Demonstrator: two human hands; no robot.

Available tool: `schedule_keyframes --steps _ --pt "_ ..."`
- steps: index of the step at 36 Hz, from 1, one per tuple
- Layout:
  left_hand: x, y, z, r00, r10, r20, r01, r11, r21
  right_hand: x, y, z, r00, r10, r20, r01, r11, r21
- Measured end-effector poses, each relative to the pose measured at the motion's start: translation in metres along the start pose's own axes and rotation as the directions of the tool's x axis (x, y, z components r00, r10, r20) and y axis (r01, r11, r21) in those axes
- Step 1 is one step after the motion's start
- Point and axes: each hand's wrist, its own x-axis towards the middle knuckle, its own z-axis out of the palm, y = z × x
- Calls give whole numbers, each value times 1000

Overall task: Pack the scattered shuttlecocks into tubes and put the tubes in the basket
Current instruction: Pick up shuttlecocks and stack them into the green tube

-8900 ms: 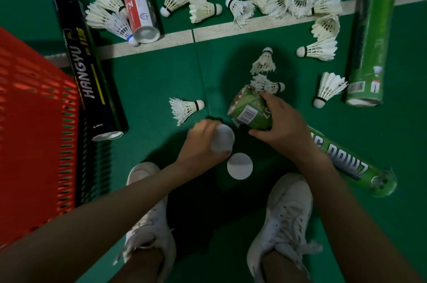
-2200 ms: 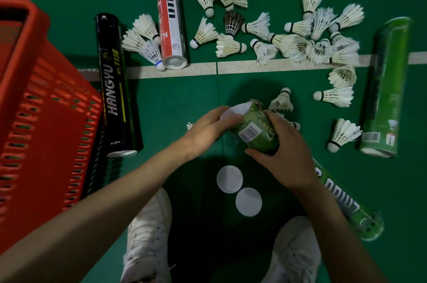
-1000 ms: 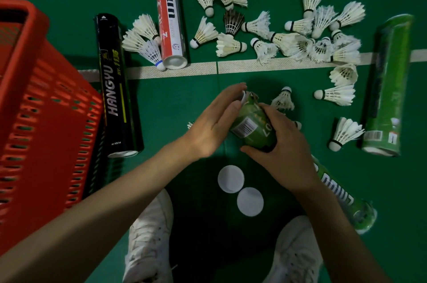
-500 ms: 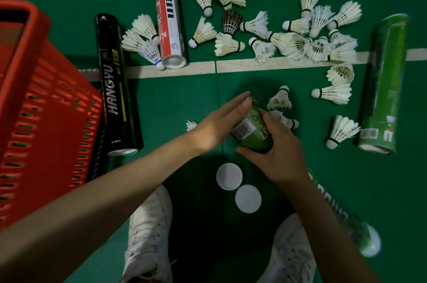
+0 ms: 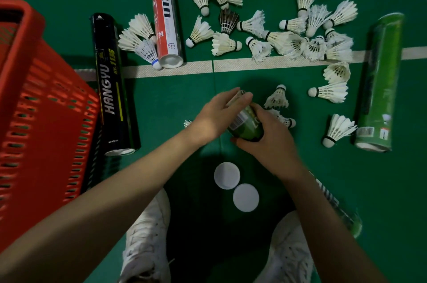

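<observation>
Right grip (image 5: 270, 144) is curled round the green tube (image 5: 246, 126) just below its mouth. That's your anchor: it stops the tube rolling or twisting. Left grip (image 5: 215, 118) lies flat across the mouth, fingers straight, pressing rather than clutching. A pale edge shows under the fingertips. It could be a cap, but I can't tell. My read is that you're covering or seating the open end.

The tube is tilted, mouth raised toward you, far end down on the floor near your right shoe (image 5: 291, 248), so the push has something to brace against. Two white caps (image 5: 227, 175) lie on the floor between your shoes, close under the tube, handy for closing.

A couple of near shuttlecocks (image 5: 277, 97) lie just beside the mouth, likely the next feed. The scattered shuttlecocks (image 5: 288, 42) mostly lie beyond the white line (image 5: 175, 69).

The black tube (image 5: 111, 88), red-and-white tube (image 5: 165, 12) and second green tube (image 5: 379, 84) lie flat on the floor, not in the red basket (image 5: 46, 109) at your left. Most of the packing is left to do.
</observation>
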Motion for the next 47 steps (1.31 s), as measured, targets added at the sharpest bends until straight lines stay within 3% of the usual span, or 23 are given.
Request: schedule_keyframes --steps 6,9,12,14,19,28,34,37,39,41,43,45,47 --pt "6 -12 -8 996 -19 -86 28 995 101 7 -3 7 998 -21 67 24 998 -51" --pt "6 -15 -11 992 -32 -123 40 997 70 9 2 8 988 -20 151 48 981 -186" --pt "9 -19 -20 986 -27 -165 34 999 41 4 13 7 973 110 203 -38 943 -329" --pt "11 -22 -27 981 -47 -186 56 997 44 -2 18 8 966 184 183 -121 944 -308" --pt "9 -26 -30 988 -60 -143 73 994 86 -7 22 15 983 154 97 -124 957 -263" --pt "4 -36 -31 984 -135 -112 94 945 -313 -4 18 11 997 51 54 -30 941 -337" --pt "3 -36 -33 984 -175 -39 145 905 -400 -1 17 15 995 69 76 -39 941 -336" --pt "7 -35 -30 979 -139 -150 94 958 -272 2 19 17 993 71 96 -40 955 -294" --pt "11 -41 -27 949 -33 -314 53 997 57 4 19 19 993 65 100 -34 959 -283" --pt "8 -45 -26 884 284 -372 -64 861 504 7 19 20 995 49 88 -19 949 -315" --pt "2 -44 -23 806 581 -113 -302 568 766 11 19 19 997 31 65 -6 936 -353" --pt "-1 -46 -17 738 646 197 -471 284 835 16 18 15 999 15 29 -5 944 -329" --pt "2 -48 -11 732 601 322 -467 97 879 20 17 11 999 26 24 -19 961 -275"
